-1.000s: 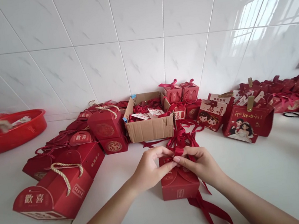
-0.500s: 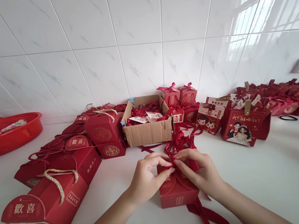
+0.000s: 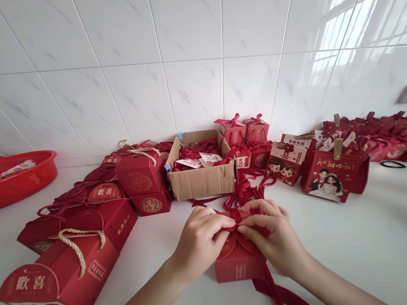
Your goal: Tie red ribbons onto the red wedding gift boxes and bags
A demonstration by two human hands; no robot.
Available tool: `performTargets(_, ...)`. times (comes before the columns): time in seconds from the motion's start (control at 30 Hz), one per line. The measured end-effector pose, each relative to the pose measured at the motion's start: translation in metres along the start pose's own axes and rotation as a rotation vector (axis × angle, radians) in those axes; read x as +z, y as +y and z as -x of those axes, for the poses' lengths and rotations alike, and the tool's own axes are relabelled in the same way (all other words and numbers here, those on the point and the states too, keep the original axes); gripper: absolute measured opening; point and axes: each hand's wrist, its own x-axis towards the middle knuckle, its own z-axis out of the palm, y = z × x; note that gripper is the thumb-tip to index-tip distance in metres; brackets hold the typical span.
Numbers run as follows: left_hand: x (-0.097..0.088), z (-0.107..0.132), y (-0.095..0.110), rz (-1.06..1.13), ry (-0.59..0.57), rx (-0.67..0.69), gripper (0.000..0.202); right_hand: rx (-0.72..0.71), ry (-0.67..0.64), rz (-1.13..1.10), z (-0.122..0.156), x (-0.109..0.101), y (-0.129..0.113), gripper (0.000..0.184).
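A small red gift box (image 3: pixel 240 264) with curved top flaps stands on the white counter in front of me. Over its top my left hand (image 3: pixel 201 239) pinches a dark red ribbon (image 3: pixel 233 227) between thumb and fingers. Facing it, my right hand (image 3: pixel 275 236) is closed on the same ribbon at the top of the box. The exact loop or knot is partly hidden by my fingers. A long ribbon tail (image 3: pixel 281 291) trails from the right side of the box toward the front edge of the picture.
Behind the box lies a heap of loose ribbon (image 3: pixel 245 192), beside a cardboard box (image 3: pixel 204 182) holding ribbons and cards. Red boxes with rope handles (image 3: pixel 96 252) line the left; printed gift bags (image 3: pixel 334 173) stand right. A red basin (image 3: pixel 13 188) sits far left.
Both hands stay on the ribbon; their fingers have shifted slightly around the knot area. The small box has turned slightly and moved a little left.
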Motion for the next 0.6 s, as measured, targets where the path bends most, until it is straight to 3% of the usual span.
performTargets(0.17, 0.003, 0.000, -0.003, 0.003, -0.011, 0.071, 0.021, 0.211, -0.168, -0.303, -0.004, -0.003, -0.003, 0.028)
performTargets(0.33, 0.007, 0.000, -0.008, 0.048, 0.002, 0.057, 0.018, 0.176, -0.401, -0.475, -0.010, -0.008, -0.002, 0.038)
performTargets(0.43, 0.009, -0.003, -0.008, -0.012, -0.035, 0.030, 0.015, 0.170, -0.356, -0.494, -0.012, -0.006, 0.002, 0.037)
performTargets(0.6, 0.000, -0.005, -0.003, -0.003, -0.020, -0.182, 0.015, 0.231, -0.267, -0.474, -0.009, -0.002, 0.003, 0.040)
